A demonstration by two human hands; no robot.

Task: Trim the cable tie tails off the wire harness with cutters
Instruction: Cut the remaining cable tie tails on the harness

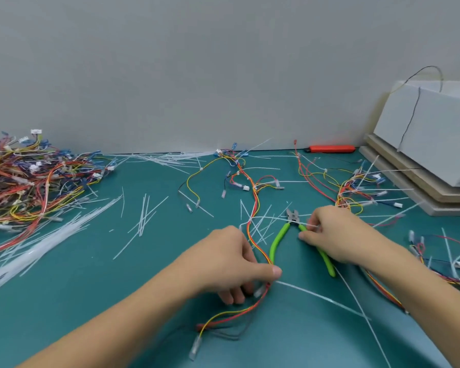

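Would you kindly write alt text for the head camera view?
Two bare hands work a wire harness on a teal mat: the left hand pinches the wires, the right hand lies over green-handled cutters. Cut tie tails lie around.

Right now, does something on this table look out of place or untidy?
Yes. Cut white tie tails lie scattered loose across the green mat, not gathered. The green-handled cutters lie flat with handles spread, and the right hand rests over one handle while pinching a thin white tie. The left hand holds the wire harness.
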